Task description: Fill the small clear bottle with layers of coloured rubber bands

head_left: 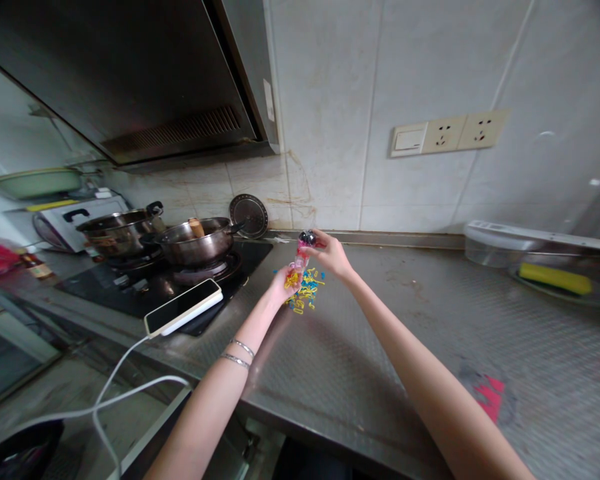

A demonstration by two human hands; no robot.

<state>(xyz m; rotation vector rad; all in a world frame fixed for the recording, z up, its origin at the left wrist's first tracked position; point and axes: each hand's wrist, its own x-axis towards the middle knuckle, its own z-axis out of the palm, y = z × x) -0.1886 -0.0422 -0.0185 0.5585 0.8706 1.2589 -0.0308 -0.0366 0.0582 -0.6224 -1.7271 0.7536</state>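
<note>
My right hand (331,255) is closed around a small clear container (303,251) with pink-red colouring and a dark, shiny end uppermost. Just below it, my left hand (283,285) is cupped, with small yellow loops that look like rubber bands (293,279) in it. The container's lower end is close to the left fingers; whether they touch cannot be made out. Under and beside the left hand, a loose pile of yellow and blue bands (307,290) lies on the metal counter (360,347).
Left of my hands, a phone (183,307) with a white cable lies at the edge of the black stove (253,257). Two steel pots (197,250) stand on the burners under the range hood (180,73). A clear plastic box (490,247) and yellow sponge (555,279) are at right.
</note>
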